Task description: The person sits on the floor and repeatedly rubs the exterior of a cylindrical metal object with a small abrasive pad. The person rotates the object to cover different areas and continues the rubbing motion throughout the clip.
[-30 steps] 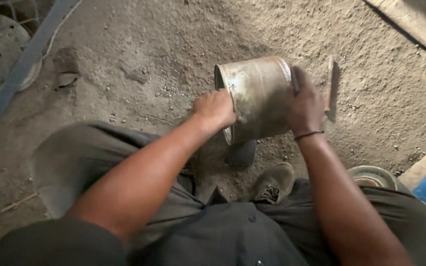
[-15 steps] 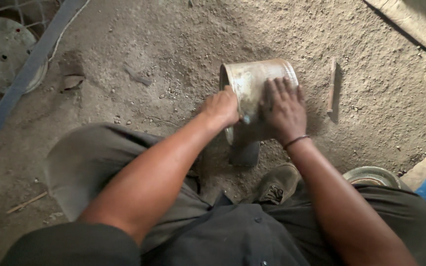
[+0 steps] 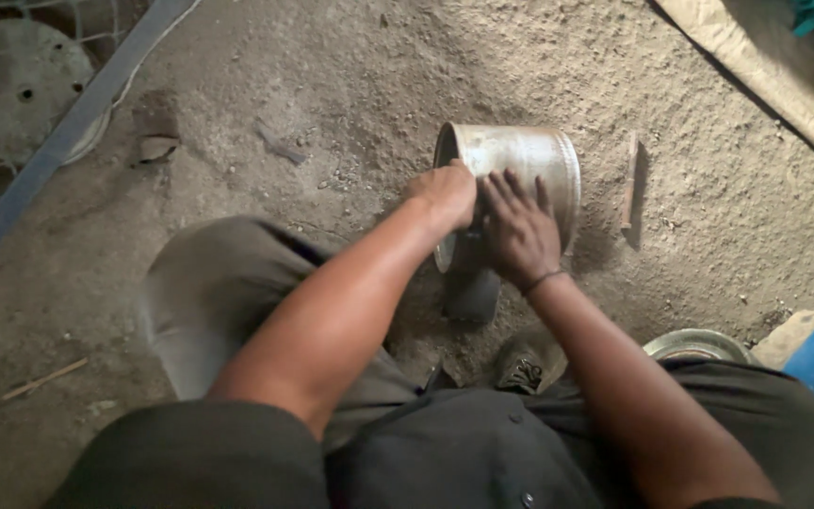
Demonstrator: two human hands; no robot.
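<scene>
Step in hand: steadying and working a metal drum point(image 3: 520, 174) that lies on its side on the dirt floor point(image 3: 350, 85), its open end facing left.
Left hand point(image 3: 445, 193): grip curled over the drum's near left rim, fingers pressed together on the edge.
Right hand point(image 3: 518, 231): fingers spread flat on the drum's curved wall; pressing, not pinching.
Drum's place: middle of the scene, just far of the person's shoe point(image 3: 525, 363), with a dark block point(image 3: 471, 294) under its near side.
Next move, as judged: calls for a firm hold at the rim so the drum does not roll.
Edges: thin stick point(image 3: 629, 184) just right of the drum; metal bar point(image 3: 68, 141) and wire mesh point(image 3: 2, 104) far left; round dish point(image 3: 694, 344) near right.
Open room: bare dirt far and left of the drum.
</scene>
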